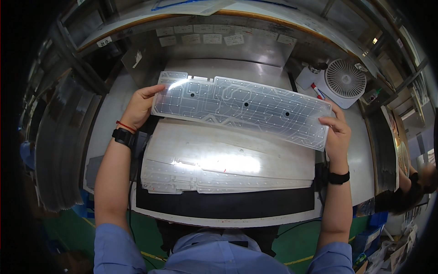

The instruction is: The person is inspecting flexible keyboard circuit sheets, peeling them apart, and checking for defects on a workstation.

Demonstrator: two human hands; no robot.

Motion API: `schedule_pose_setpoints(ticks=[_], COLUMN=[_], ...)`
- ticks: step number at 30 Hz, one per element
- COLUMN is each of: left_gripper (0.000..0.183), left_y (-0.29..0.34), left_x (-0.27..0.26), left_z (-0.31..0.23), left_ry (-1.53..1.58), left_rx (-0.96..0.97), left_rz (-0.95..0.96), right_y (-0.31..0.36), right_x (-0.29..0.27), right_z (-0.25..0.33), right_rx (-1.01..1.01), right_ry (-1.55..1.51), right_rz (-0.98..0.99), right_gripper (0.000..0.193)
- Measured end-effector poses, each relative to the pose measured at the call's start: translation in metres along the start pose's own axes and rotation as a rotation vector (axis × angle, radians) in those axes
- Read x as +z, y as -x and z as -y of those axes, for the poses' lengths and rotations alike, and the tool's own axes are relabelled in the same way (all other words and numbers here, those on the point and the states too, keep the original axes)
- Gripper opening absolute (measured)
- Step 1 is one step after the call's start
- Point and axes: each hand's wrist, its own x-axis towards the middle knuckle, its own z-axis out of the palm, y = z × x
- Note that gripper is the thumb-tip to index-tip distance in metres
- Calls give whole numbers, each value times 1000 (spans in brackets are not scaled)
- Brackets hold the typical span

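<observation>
Between my two hands hangs a clear keyboard membrane sheet (264, 107) with silvery printed traces and three black dots, its right end tilted lower and nearer. My left hand (140, 107) pinches its left end between thumb and fingers. My right hand (336, 137) grips the right end, the fingers partly behind the sheet. Below it lies a fanned stack of similar membrane sheets (214, 144), resting on a black mat (228, 205). Glare washes out part of the stack and the held sheet's upper left corner.
A white round fan (346, 78) stands at the back right, with a red-and-white marker (318, 90) beside it. Tall piles of sheets stand at the left (61, 141) and right (384, 146). Paper labels (212, 39) line the metal back panel under a shelf. Another person's arm (406, 182) shows far right.
</observation>
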Motion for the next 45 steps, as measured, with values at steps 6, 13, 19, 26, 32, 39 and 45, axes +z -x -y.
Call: schedule_pose_setpoints(ticks=[6, 13, 19, 26, 32, 39, 45], left_gripper=[29, 20, 17, 19, 22, 27, 46], left_y=[0, -2, -5, -4, -4, -3, 4], left_x=[3, 10, 11, 11, 5, 4, 15], left_z=[-3, -2, -5, -7, -4, -6, -20], left_ry=[-11, -18, -55, -68, 4, 143, 140], left_rx=[-18, 73, -87, -125, -116, -79, -85], left_rz=[11, 7, 0, -12, 16, 70, 231], right_y=[1, -2, 2, 1, 2, 4, 10], right_x=[-1, 5, 7, 6, 5, 10, 12], right_z=[-2, 6, 13, 10, 8, 22, 19], right_rx=[-26, 1, 438, 506, 553, 476, 537], right_ry=[-17, -13, -168, -203, -287, -634, -610], right_rz=[6, 90, 112, 198, 203, 224, 389], right_gripper=[18, 10, 18, 20, 22, 34, 40])
